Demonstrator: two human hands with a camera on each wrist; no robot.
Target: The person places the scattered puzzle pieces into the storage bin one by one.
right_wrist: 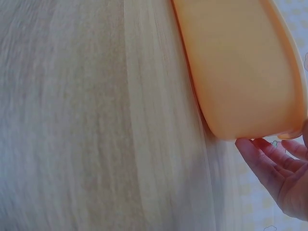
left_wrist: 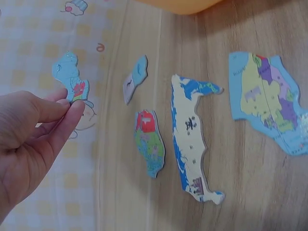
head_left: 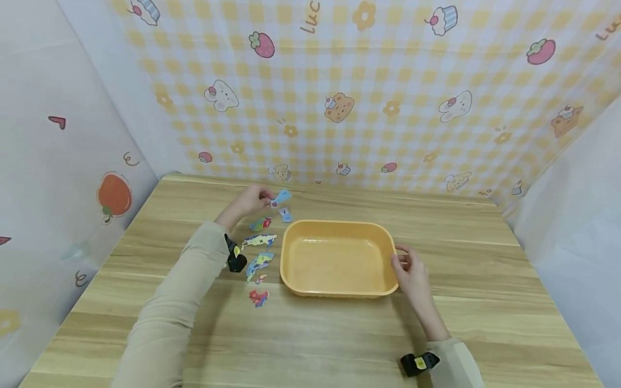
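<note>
My left hand (head_left: pixel 252 199) pinches a light blue map puzzle piece (left_wrist: pixel 70 72) between thumb and fingertips, raised at the back left. Just below it lies a small blue and lilac puzzle piece (left_wrist: pixel 135 79). A green and red piece (left_wrist: pixel 149 143), a long cream and blue piece (left_wrist: pixel 190 139) and a larger yellow and purple piece (left_wrist: pixel 269 98) follow toward the front. On the right, my right hand (head_left: pixel 411 272) holds the end of a yellow-orange plastic basin (head_left: pixel 339 293), thumb at the rim and fingertips against the outer wall. No pieces show inside the basin.
Nearer the front left lie a tiny red and white piece (head_left: pixel 261 279) and a red piece (head_left: pixel 259 298). All rest on a wood-grain table (head_left: pixel 330 345). A checked cloth backdrop (head_left: pixel 310 140) rises behind its far edge, with white sheeting at both sides.
</note>
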